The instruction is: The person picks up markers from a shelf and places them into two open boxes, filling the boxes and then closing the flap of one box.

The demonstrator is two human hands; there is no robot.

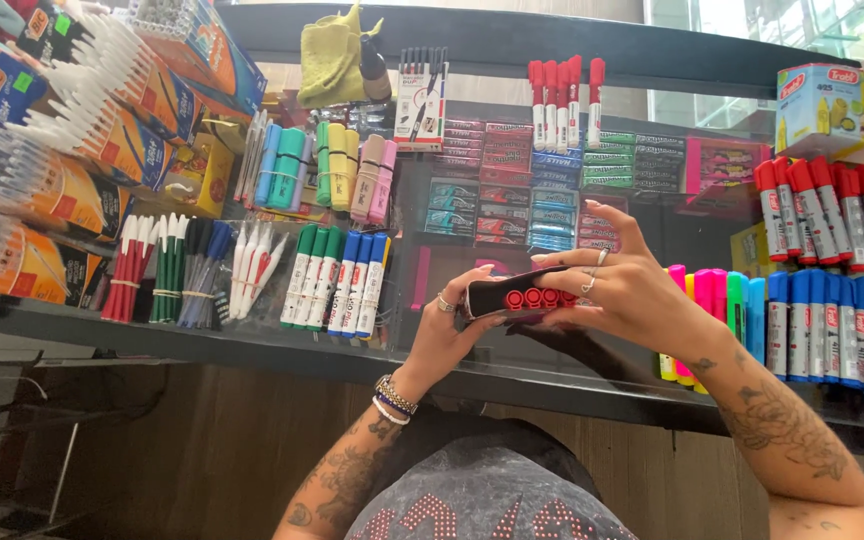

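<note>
Big stationery display fills the frame: dark bench [252, 345] running across, boxed pens [62, 150] stacked upper left, red-capped markers [822, 210] at right. At centre, both hands sit on a black box of red markers [517, 297], held flat just above the bench. Left hand [442, 335] cups its near end, right hand [622, 290] clamps the far side, fingers fanned. Looks like mid-handling of the box; any next move needs a steady two-handed grip so it stays level.
</note>
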